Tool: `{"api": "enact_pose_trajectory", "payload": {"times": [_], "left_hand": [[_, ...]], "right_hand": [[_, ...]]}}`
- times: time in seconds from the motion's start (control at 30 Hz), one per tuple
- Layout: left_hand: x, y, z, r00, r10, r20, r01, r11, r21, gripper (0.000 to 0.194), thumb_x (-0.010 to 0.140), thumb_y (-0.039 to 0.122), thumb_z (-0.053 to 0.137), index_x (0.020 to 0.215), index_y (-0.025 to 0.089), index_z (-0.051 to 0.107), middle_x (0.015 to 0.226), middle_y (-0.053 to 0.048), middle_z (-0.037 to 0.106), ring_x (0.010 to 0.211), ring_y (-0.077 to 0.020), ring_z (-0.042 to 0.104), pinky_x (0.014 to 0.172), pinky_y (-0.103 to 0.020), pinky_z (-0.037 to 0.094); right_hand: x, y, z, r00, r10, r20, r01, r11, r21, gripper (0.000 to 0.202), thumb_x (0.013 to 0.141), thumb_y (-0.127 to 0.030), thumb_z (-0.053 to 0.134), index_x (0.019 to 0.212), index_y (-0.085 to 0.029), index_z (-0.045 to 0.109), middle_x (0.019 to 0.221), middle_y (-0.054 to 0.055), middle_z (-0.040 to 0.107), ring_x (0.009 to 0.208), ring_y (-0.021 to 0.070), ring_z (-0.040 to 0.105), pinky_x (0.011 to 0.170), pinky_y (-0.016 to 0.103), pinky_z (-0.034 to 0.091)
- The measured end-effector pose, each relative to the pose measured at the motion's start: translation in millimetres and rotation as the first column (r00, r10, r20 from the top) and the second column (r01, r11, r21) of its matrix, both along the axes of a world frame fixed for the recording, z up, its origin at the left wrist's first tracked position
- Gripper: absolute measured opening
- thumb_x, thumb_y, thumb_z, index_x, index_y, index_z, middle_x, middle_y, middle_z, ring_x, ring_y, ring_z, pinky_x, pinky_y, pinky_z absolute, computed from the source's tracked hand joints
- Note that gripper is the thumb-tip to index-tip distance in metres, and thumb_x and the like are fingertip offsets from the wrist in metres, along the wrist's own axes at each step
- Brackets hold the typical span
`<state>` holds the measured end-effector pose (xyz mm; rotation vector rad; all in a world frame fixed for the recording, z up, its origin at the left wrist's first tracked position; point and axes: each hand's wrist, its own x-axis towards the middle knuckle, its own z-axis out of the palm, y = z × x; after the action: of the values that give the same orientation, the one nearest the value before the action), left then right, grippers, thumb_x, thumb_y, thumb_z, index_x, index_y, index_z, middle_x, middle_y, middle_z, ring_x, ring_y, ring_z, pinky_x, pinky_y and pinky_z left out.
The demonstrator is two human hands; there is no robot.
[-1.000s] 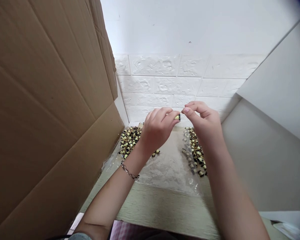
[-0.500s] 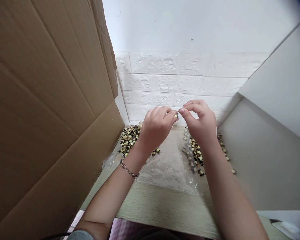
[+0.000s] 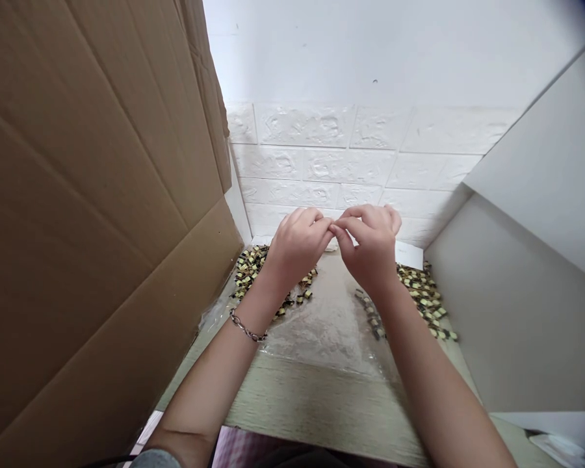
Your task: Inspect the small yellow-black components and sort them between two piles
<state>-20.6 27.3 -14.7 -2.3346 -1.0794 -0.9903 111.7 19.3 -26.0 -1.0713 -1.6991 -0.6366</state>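
My left hand (image 3: 297,244) is closed in a pinch above the plastic sheet. Half a second ago a small yellow-taped coil component with dark pins showed in its fingers; now the fingers cover it. My right hand (image 3: 368,244) is pinched too, its thumb and index tips meeting the left fingertips. Whatever lies between those tips is hidden. On the left, partly behind my left hand, lies a pile of yellow-and-black coil components (image 3: 247,268). A second pile of coil components (image 3: 424,292) lies to the right, beyond my right forearm.
Clear plastic sheeting (image 3: 316,338) covers part of the pale wooden tabletop (image 3: 316,403). A tall cardboard panel (image 3: 102,214) walls off the left, and a grey-white panel (image 3: 526,312) the right. White brick-pattern wall (image 3: 302,127) stands behind. A white card (image 3: 409,254) sits by the right pile.
My right hand has moved left, bringing its fingertips against my left fingers. The coil component in my left hand is now out of sight. More of the right pile and the white card show.
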Motion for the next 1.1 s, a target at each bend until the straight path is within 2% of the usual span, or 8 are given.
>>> {"api": "enact_pose_trajectory", "payload": {"times": [0.3, 0.47, 0.53, 0.63, 0.7, 0.77, 0.9, 1.1], "left_hand": [[0.1, -0.2, -0.5, 0.999, 0.005, 0.052, -0.003, 0.999, -0.04, 0.019, 0.083, 0.025, 0.04, 0.081, 0.017, 0.057, 0.078, -0.003, 0.052, 0.076, -0.0144, 0.044, 0.07, -0.027, 0.036], [-1.1, 8.6, -1.7, 0.961, -0.081, 0.266, 0.156, 0.949, -0.274, 0.019, 0.081, 0.027, 0.044, 0.081, 0.016, 0.06, 0.085, -0.004, 0.057, 0.082, -0.0152, 0.048, 0.076, -0.03, 0.038], [-0.7, 10.2, -0.1, 0.848, -0.128, 0.514, 0.375, 0.83, -0.412, 0.023, 0.079, 0.033, 0.048, 0.087, 0.015, 0.061, 0.089, -0.005, 0.059, 0.085, -0.0144, 0.051, 0.078, -0.029, 0.04], [-0.6, 9.7, 2.8, 0.609, -0.062, 0.791, 0.691, 0.53, -0.491, 0.033, 0.073, 0.041, 0.054, 0.091, 0.014, 0.06, 0.089, -0.006, 0.061, 0.075, -0.0105, 0.053, 0.072, -0.026, 0.044], [-1.2, 7.6, 4.3, 0.515, -0.012, 0.857, 0.805, 0.351, -0.478, 0.034, 0.071, 0.043, 0.056, 0.089, 0.014, 0.06, 0.092, -0.006, 0.059, 0.068, -0.0075, 0.052, 0.069, -0.025, 0.045], [-1.9, 4.5, 5.6, 0.474, -0.006, 0.881, 0.856, 0.237, -0.459, 0.033, 0.073, 0.043, 0.054, 0.089, 0.015, 0.059, 0.095, -0.007, 0.058, 0.067, -0.0066, 0.051, 0.069, -0.024, 0.046], [-2.0, -2.2, 8.0, 0.449, -0.034, 0.893, 0.886, 0.146, -0.44, 0.032, 0.077, 0.044, 0.048, 0.094, 0.018, 0.056, 0.094, -0.007, 0.056, 0.073, -0.0086, 0.053, 0.072, -0.026, 0.048], [-2.4, -8.3, 12.3, 0.381, 0.01, 0.925, 0.923, 0.062, -0.381, 0.023, 0.075, 0.04, 0.053, 0.081, 0.018, 0.056, 0.088, -0.004, 0.055, 0.07, -0.0074, 0.05, 0.071, -0.024, 0.047]], "right_hand": [[-6.0, -18.8, 9.6, 0.989, 0.136, -0.059, -0.14, 0.989, -0.05, 0.011, 0.078, -0.022, 0.052, 0.067, -0.023, 0.055, 0.079, -0.001, 0.058, 0.08, 0.0154, 0.049, 0.094, 0.044, 0.02], [-10.9, -46.6, 26.9, 0.955, 0.279, -0.106, -0.282, 0.959, -0.014, 0.009, 0.078, -0.022, 0.054, 0.07, -0.024, 0.057, 0.08, -0.003, 0.059, 0.079, 0.0138, 0.052, 0.096, 0.044, 0.02], [-4.8, -52.4, 34.6, 0.925, 0.32, -0.203, -0.321, 0.947, 0.028, 0.007, 0.078, -0.022, 0.055, 0.071, -0.023, 0.057, 0.079, -0.001, 0.059, 0.079, 0.0148, 0.054, 0.09, 0.041, 0.03], [8.2, -52.0, 41.6, 0.832, 0.403, -0.382, -0.385, 0.914, 0.127, 0.019, 0.085, -0.021, 0.043, 0.073, -0.02, 0.058, 0.076, 0.002, 0.059, 0.079, 0.0152, 0.054, 0.075, 0.033, 0.041], [14.6, -47.6, 41.8, 0.773, 0.419, -0.477, -0.391, 0.906, 0.162, 0.029, 0.089, -0.023, 0.031, 0.077, -0.019, 0.057, 0.078, 0.004, 0.058, 0.08, 0.0153, 0.055, 0.072, 0.032, 0.043], [17.3, -42.3, 39.3, 0.766, 0.394, -0.508, -0.4, 0.911, 0.103, 0.027, 0.089, -0.025, 0.031, 0.084, -0.02, 0.057, 0.081, 0.004, 0.058, 0.079, 0.0148, 0.056, 0.071, 0.031, 0.045], [13.7, -36.3, 34.4, 0.86, 0.334, -0.386, -0.385, 0.921, -0.059, 0.013, 0.083, -0.026, 0.047, 0.088, -0.021, 0.058, 0.083, 0.002, 0.06, 0.077, 0.0135, 0.055, 0.069, 0.028, 0.044], [9.2, -38.2, 36.2, 0.915, 0.349, -0.203, -0.366, 0.929, -0.051, 0.007, 0.079, -0.02, 0.052, 0.077, -0.022, 0.058, 0.074, 0.001, 0.06, 0.073, 0.0139, 0.054, 0.065, 0.028, 0.043]]}}
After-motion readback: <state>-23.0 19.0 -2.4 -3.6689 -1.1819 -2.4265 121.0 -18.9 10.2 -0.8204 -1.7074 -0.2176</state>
